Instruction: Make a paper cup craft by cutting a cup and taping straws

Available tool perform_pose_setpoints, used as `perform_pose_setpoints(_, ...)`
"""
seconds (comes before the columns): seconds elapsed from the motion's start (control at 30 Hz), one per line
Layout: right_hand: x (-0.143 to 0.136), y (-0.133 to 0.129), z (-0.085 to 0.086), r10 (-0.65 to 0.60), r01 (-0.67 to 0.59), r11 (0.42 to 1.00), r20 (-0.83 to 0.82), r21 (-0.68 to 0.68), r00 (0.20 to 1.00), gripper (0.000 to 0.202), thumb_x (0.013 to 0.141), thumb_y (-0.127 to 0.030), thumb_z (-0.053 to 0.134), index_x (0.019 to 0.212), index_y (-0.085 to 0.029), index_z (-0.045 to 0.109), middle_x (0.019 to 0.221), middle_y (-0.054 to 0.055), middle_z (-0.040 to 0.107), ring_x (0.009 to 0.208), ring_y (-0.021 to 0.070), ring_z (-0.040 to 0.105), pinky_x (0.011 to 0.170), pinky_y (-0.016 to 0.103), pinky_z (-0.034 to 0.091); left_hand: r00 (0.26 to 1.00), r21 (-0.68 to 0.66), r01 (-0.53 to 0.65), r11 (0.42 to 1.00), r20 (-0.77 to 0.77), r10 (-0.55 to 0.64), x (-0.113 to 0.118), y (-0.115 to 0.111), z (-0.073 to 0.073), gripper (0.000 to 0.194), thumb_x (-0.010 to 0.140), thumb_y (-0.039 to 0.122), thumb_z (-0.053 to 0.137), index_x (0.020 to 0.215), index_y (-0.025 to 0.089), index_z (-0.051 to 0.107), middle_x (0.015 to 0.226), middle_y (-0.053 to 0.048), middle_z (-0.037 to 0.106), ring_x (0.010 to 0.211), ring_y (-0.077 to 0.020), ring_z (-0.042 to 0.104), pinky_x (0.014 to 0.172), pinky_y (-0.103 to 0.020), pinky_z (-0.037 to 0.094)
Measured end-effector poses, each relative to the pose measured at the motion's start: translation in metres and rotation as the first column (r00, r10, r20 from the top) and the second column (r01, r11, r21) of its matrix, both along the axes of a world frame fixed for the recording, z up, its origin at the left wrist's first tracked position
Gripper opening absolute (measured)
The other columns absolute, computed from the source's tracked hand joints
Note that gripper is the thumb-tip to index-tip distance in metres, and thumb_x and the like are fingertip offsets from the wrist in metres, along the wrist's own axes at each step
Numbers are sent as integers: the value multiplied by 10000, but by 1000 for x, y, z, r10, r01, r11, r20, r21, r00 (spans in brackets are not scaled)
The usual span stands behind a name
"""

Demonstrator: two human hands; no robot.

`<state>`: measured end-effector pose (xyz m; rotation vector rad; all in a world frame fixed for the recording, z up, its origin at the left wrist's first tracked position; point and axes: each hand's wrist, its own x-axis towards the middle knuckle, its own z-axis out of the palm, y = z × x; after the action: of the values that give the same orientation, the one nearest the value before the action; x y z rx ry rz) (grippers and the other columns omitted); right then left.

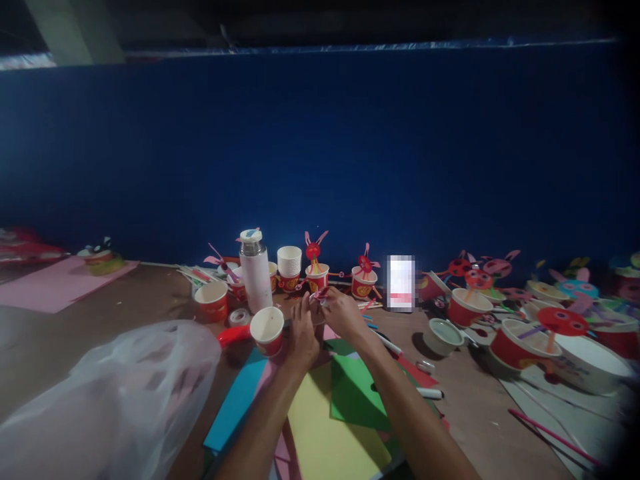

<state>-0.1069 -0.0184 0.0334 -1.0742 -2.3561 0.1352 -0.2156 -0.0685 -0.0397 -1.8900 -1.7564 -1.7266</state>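
My left hand (303, 333) and my right hand (343, 315) meet in the middle of the table, fingertips pinched together. Between them is a small pinkish-white piece (318, 296), too small to name for sure. Just left of my left hand stands a red and white paper cup (267, 328). Behind my hands, a paper cup with a red rabbit-eared paper figure (313, 252) stands upright, and a similar cup (363, 281) is to its right. Under my forearms lie yellow paper (325, 427) and green paper (357, 393).
A white thermos (255, 277) and stacked paper cups (289, 263) stand at the back. On the left spreads a clear plastic bag (110, 400). Decorated cups (470, 308), a small bowl of liquid (444, 335) and a marker (431, 393) are on the right. A blurred phone screen (401, 283) stands upright.
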Motion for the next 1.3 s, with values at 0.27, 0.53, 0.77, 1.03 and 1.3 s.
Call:
perform_pose_setpoints(0.27,3,6,-5,-43,40,998,-59,-52,997,230,815,-257,470,981,-163,598,858,80,674,777,184,623,662,226,401,916,-17,95,995,393,-80,-6,-5,11,585,730,277,578,1268,153,384,1211,-145,521,1116,-244,497,927,-381,401)
perform_pose_setpoints(0.53,3,6,-7,33,-41,997,-111,-68,993,221,812,-298,486,952,-176,607,780,52,676,671,163,611,590,212,400,870,-99,-79,992,478,118,-14,2,16,219,751,257,520,917,149,611,797,-81,665,749,-208,619,695,-330,477)
perform_pose_setpoints(0.77,3,6,-6,88,-93,995,-121,-35,989,208,780,-218,504,964,-177,594,891,55,663,780,173,606,683,228,425,912,-91,-181,979,357,202,-1,1,24,181,710,151,487,843,160,610,778,-74,663,744,-210,608,726,-334,456)
perform_pose_setpoints(1.03,3,-1,1,120,-120,993,-65,5,991,273,760,-131,477,1011,-188,566,1046,59,612,937,174,564,783,223,405,957,-81,-216,973,180,227,-1,-1,27,200,714,122,456,840,174,603,789,-81,660,751,-216,603,725,-321,441)
perform_pose_setpoints(1.3,1,-3,1,50,-50,999,-4,15,999,191,790,-193,464,945,-189,576,983,56,621,795,175,591,675,233,391,955,-102,-266,958,108,277,0,-4,33,144,741,152,461,796,175,592,730,-70,645,703,-203,585,677,-299,422)
